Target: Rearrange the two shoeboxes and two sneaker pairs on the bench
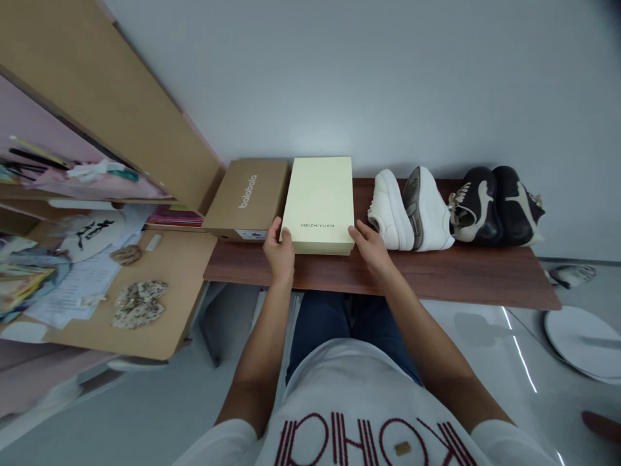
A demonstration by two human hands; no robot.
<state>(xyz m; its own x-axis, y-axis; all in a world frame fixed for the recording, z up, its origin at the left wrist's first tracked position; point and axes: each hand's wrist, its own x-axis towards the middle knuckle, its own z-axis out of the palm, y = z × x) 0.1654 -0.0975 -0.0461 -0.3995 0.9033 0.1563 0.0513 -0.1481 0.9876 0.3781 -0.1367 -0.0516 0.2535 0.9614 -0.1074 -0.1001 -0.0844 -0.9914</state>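
Observation:
A pale yellow shoe box (320, 197) marked MEIZHIYUAN lies on the dark wooden shelf (475, 278) against the wall. My left hand (279, 254) grips its front left corner, thumb up on the lid. My right hand (371, 249) holds the front right corner the same way. Both hands are closed on the box. A brown cardboard shoe box (248, 197) marked balabala sits touching it on the left.
A pair of white sneakers (410, 208) and a pair of black and cream shoes (495, 206) stand on the shelf to the right. A light wood desk (165, 323) with papers and hair bows is at left. A white round plate (582, 340) lies on the floor, right.

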